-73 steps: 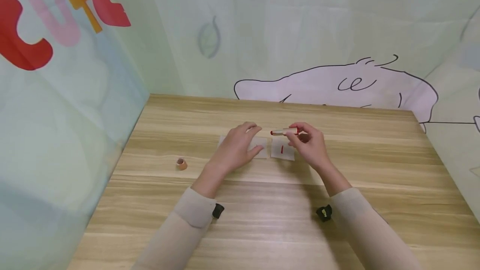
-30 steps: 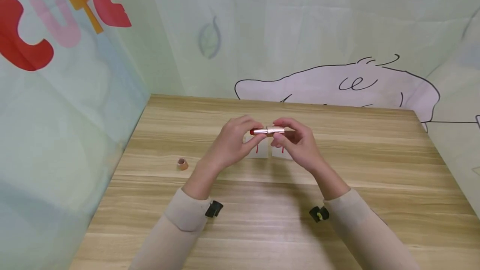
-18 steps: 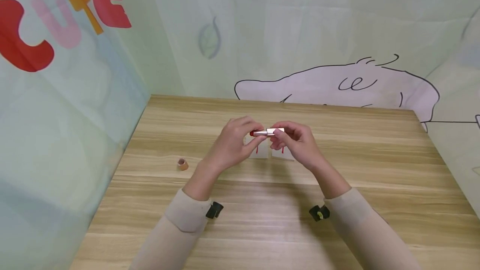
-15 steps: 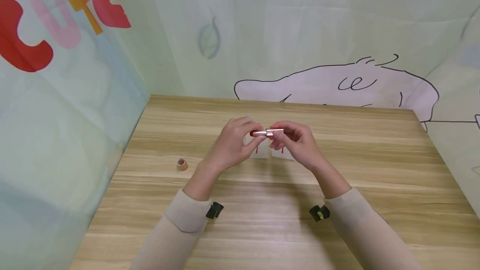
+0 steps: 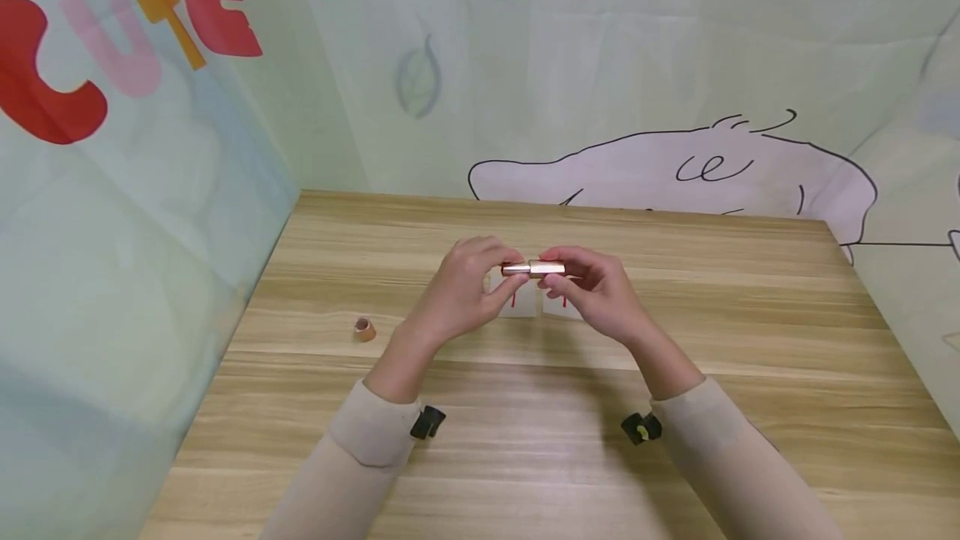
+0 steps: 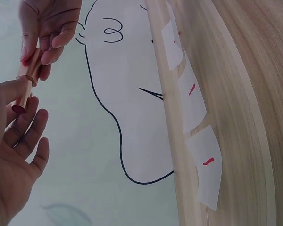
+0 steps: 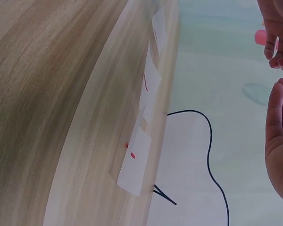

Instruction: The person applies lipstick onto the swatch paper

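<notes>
A gold-coloured lipstick lies level between both hands over the table, its uncapped end toward the left. My left hand pinches the slim inner tube between thumb and fingers. My right hand grips the wider base. Dark red shows at the tube's mouth in the left wrist view, where the lipstick slants between the hands. Below them lie white paper slips, each with a short red mark; three slips appear in the left wrist view, the nearest paper slip curling a little. The hands partly hide the slips from above.
A small copper-coloured cap stands on the wood-grain table, left of the left forearm. Printed cloth walls rise behind the table and along its sides. Small black wrist cameras sit at both cuffs.
My left hand has come over from the slips to pinch the lipstick, which the right hand alone held before. The red tip that stuck out has drawn back into the tube.
</notes>
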A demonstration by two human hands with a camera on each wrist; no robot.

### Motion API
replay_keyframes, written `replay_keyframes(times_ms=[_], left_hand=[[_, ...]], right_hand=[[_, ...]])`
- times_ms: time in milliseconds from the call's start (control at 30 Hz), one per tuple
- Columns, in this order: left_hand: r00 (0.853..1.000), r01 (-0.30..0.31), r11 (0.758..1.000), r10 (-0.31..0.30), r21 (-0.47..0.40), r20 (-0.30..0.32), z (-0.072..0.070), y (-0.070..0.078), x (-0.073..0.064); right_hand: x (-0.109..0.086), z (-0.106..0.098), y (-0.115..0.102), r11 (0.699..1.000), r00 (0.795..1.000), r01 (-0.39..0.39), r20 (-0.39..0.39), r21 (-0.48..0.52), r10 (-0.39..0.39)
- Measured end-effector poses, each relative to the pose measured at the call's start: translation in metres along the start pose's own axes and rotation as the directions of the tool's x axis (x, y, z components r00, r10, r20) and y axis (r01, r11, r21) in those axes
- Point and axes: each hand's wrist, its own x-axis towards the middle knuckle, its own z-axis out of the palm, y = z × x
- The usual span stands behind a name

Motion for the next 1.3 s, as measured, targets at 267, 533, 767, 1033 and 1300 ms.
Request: replay_keyframes(times_ms=[267,533,767,1033,1300], left_hand=[[0.998,-0.053,0.998,0.055,0.041,-0.03,0.001,0.0,-0.001],[1.0,-0.026,0.999,0.027,0.043,-0.012,0.0,0.001,-0.002],[1.0,0.018,0.999,-0.018,0.036,0.004,-0.001,-0.001,-0.004],[0.993,0.115,0.992,-0.115,0.06,0.004,-0.015,-0.013,-0.018],[0.983,0.186,0.979,-0.185,0.083,-0.017,-0.03,-0.026,-0.038]], right_hand=[[0.001,0.001,-0.002,0.999,0.999,0.029,-0.018,0.02,-0.029],[0.002,0.003,-0.001,0.998,0.998,0.055,-0.007,0.034,-0.055],[0.001,0.003,0.0,0.998,0.999,0.049,-0.015,0.031,-0.049],[0.001,0.003,0.0,0.997,0.998,0.056,-0.025,0.046,-0.055],[0.002,0.002,0.001,0.997,0.999,0.04,-0.033,0.059,-0.038]])
